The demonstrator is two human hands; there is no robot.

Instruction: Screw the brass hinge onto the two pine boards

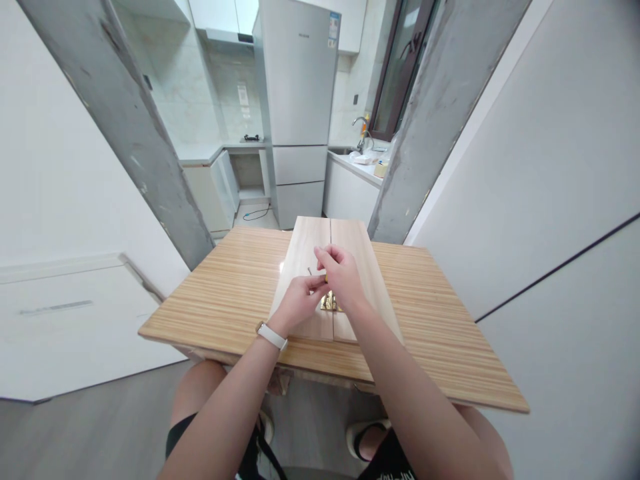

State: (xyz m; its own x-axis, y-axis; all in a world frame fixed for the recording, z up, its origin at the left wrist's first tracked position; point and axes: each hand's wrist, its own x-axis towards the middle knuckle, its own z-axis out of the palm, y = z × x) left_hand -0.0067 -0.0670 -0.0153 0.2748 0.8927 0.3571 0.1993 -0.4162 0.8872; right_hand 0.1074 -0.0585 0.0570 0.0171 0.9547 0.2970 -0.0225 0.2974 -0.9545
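1. Table (210, 300): one, striped light wood top, filling the middle of the frame, its near edge over the person's knees.
2. Boards (305, 250): two pale wooden panels lying flat side by side on the table at centre frame, long edges meeting along a thin seam that runs away from the viewer.
3. Hinge (330, 303): one brass-coloured piece, lying across the seam towards the near end of the boards, mostly covered by the hands.
4. Left hand (296, 301): one, white band at the wrist, fingers drawn together in a pinch just above the hinge. A small thin item, possibly a screw, shows at the fingertips; too small to tell for certain.
5. Right hand (340, 272): one, just above and right of the left hand, touching it at the fingertips. Fingers curled closed around a small yellow item (325, 276), only a sliver of it visible.
6. Refrigerator (299, 113): one, silver, upper centre of the frame, doors closed, contents unseen.
7. Sink (342, 151): one, with one faucet (361, 131), upper right of centre on the white counter; contents of the basin cannot be told.
8. Counter items: a few pale objects just right of the faucet, too small to count.
9. Pillars: two grey, leaning in from upper left and upper right.
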